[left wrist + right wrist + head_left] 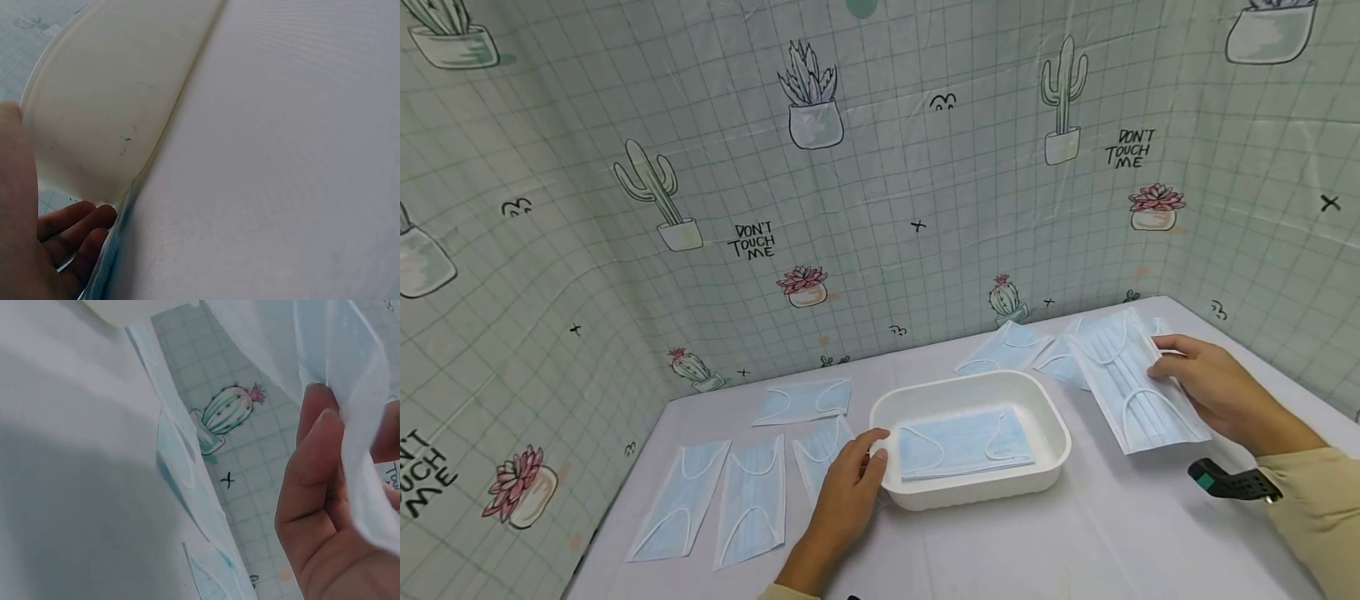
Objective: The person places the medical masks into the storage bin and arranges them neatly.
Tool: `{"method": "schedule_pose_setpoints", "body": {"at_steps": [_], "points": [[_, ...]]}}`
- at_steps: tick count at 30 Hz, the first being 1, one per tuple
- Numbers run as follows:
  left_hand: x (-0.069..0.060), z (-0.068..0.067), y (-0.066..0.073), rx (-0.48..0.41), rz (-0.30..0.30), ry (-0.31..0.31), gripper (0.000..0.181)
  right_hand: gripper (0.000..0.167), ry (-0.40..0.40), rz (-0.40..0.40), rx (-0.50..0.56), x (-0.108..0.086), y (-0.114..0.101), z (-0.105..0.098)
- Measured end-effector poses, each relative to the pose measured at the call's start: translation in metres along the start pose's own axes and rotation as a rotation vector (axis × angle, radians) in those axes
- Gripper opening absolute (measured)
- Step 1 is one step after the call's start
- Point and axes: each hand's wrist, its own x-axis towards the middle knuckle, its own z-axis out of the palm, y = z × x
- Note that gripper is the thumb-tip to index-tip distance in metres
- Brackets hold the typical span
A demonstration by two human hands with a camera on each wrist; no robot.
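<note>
My right hand (1225, 383) pinches a light blue pleated face mask (1131, 383) by its right edge, above the table to the right of the tray. In the right wrist view, the thumb and fingers (312, 469) grip the raised mask (369, 444). A white plastic tray (970, 493) stands in the middle, with a blue mask (962, 446) lying flat inside, ear loops upward. At the tray's left end, my left hand (850, 483) holds the rim with thumb and fingers. The left wrist view shows the tray's outer wall (112, 94) beside that hand.
Left of the tray, several masks lie apart, among them one at the far left (681, 500) and one behind (803, 400). Behind and right of the tray are more masks (1006, 346), partly hidden by the raised one. A patterned cloth wall (865, 192) encloses the white table (1120, 533).
</note>
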Motion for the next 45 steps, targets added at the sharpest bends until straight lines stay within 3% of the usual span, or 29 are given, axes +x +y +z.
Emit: {"method": "schedule_pose_setpoints", "body": {"at_steps": [9,18,27,40,45], "points": [[-0.001,0.0,-0.001,-0.012,0.002,-0.003,0.036,0.063,-0.03,-0.034,0.046,-0.001,-0.006,0.005],[0.0,0.002,-0.001,-0.011,0.005,0.007,0.035,0.031,-0.007,-0.066,0.103,-0.007,-0.026,0.014],[0.001,0.002,-0.001,0.009,0.008,0.009,0.034,0.054,-0.033,-0.093,0.085,-0.005,-0.039,0.031],[0.0,0.0,0.003,-0.007,-0.005,-0.009,0.034,0.058,-0.093,-0.171,0.189,0.006,-0.071,0.059],[-0.001,-0.001,0.003,-0.011,-0.01,-0.005,0.034,0.046,-0.085,-0.176,0.235,0.009,-0.079,0.067]]}}
